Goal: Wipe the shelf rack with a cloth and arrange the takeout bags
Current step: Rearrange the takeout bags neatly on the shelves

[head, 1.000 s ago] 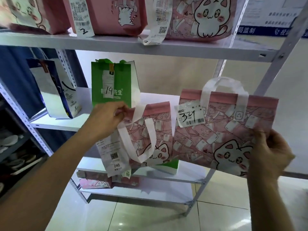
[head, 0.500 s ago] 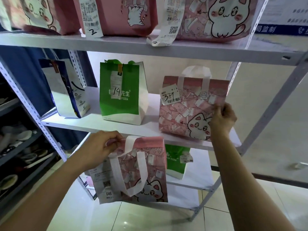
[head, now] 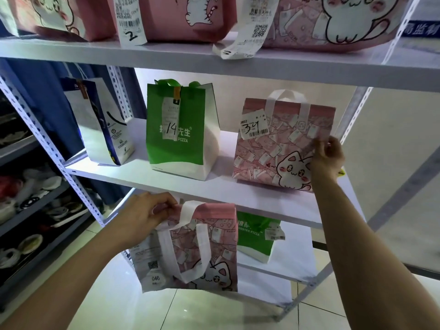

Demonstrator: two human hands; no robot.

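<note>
A pink cat-print bag (head: pixel 273 148) tagged 34 stands upright on the middle shelf (head: pixel 214 186) of the white rack, at its right end. My right hand (head: pixel 327 156) pinches that bag's right edge. Below the shelf's front edge my left hand (head: pixel 145 215) grips the top left corner of a second pink cat-print bag (head: pixel 202 248), which hangs in the air with a long receipt marked 046. A green pizza bag (head: pixel 176 134) tagged 14 stands mid-shelf, and a white and blue bag (head: pixel 102 125) stands at the left end. No cloth is in view.
Several pink cat bags (head: pixel 190 17) with receipts fill the top shelf. Another green pizza bag (head: pixel 256 236) sits on the lower shelf behind the hanging bag. A grey rack (head: pixel 31 206) with dishes stands at the left. The floor below is pale tile.
My right hand carried bag 34 up from the air onto the middle shelf and set it upright. My left hand lowered the other pink bag below the shelf edge.
</note>
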